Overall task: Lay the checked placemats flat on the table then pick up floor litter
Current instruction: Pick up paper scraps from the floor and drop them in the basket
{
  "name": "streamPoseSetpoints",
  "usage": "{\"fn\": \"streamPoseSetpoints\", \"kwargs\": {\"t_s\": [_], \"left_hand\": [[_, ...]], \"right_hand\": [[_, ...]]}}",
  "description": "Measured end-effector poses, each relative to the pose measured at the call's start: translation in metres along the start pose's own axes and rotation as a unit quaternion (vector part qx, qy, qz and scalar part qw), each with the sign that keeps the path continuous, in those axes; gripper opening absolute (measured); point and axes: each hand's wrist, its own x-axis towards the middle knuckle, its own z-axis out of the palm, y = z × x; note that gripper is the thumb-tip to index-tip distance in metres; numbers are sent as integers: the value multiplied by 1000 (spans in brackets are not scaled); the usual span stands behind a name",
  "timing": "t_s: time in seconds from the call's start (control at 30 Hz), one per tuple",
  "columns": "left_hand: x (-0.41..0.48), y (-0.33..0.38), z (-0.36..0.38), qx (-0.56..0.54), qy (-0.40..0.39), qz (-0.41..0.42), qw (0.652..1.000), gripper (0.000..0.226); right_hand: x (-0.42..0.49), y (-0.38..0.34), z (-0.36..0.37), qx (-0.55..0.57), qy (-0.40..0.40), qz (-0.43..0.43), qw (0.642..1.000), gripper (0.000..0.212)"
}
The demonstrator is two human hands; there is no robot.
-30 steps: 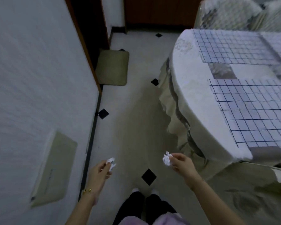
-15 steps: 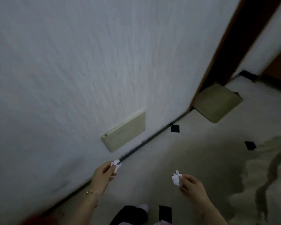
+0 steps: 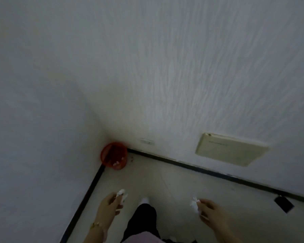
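Red bin (image 3: 114,156) now brought into view. Paper wads (image 3: 121,192) are pinched by left hand (image 3: 109,206) and right hand (image 3: 211,212); bin contents blurred.

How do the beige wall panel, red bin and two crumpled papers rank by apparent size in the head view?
1. beige wall panel
2. red bin
3. left-hand paper and right-hand paper: alike, partly hidden by fingers, unranked.
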Motion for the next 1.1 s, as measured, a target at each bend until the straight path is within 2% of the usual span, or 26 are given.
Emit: {"fn": "streamPoseSetpoints", "kwargs": {"t_s": [0.1, 0.23, 0.47, 0.67, 0.97, 1.1], "left_hand": [[-2, -6, -20, -35, 33, -23, 999, 20], [9, -6, -46, -65, 51, -30, 996, 24], [57, 5, -103, -115, 96, -34, 988, 22], [117, 23, -140, -146, 103, -29, 983, 11], [230, 40, -165, -208, 96, -125, 965, 11], [286, 37, -164, -258, 112, -186, 941, 6]], "right_hand": [[1, -14, 28, -37, -22, -4, 999, 4], [12, -33, 76, -96, -52, -11, 994, 12], [33, -72, 188, -187, -104, -49, 976, 7], [63, -111, 274, -197, -155, -67, 966, 10], [149, -138, 384, -221, -165, -14, 961, 6], [193, -148, 432, -227, -149, 29, 962, 11]]}}
